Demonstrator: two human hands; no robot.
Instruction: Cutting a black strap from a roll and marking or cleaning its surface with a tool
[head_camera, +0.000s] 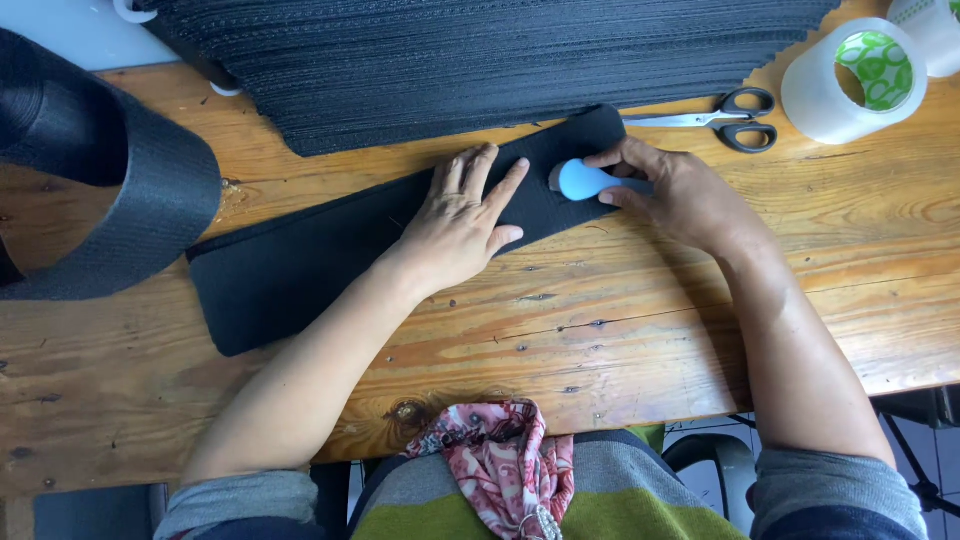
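A wide black webbing strip (300, 260) lies slanted across the wooden table (620, 330). My left hand (460, 220) presses flat on the strip, fingers spread. My right hand (670, 190) grips a small light-blue tool (582, 180) whose tip rests on the strip near its right end, just right of my left fingertips.
A thick stack of black webbing pieces (480, 60) fills the back of the table. A large roll of black webbing (110, 170) sits at the left. Black-handled scissors (725, 120) and a clear tape roll (855, 80) lie at the back right.
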